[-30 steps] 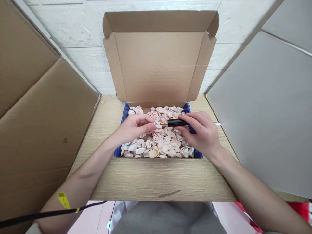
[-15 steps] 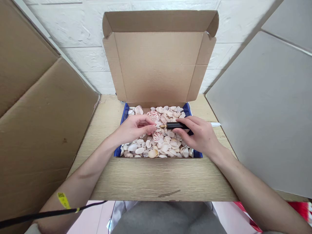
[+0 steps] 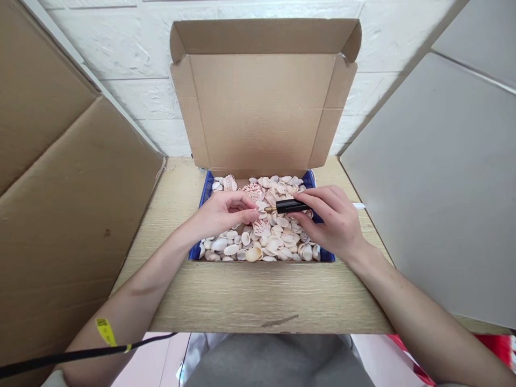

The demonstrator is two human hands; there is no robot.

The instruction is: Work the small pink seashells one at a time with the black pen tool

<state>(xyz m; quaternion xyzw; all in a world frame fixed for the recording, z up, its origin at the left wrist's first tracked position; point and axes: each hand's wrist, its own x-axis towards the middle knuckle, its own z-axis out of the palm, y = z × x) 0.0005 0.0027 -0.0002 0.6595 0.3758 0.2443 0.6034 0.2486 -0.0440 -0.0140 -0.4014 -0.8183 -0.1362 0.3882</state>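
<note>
So the slim black cylindrical tool with a brass-coloured tip [image 3: 291, 206] is held roughly level over the shells, pinched between thumb and fingers of the right hand [image 3: 336, 220]. A small pale piece [image 3: 258, 209], mostly hidden, is pinched in the left hand [image 3: 221, 210], right by the tip. Loads of white and red-streaked seashells [image 3: 276, 243] are spread in the open, blue-sided cardboard box [image 3: 264, 107], set on a pale wood-grain table [image 3: 258, 295].

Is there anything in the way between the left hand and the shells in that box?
Nothing visible: the left hand is above the shells, and the lid stands open behind them.
</note>
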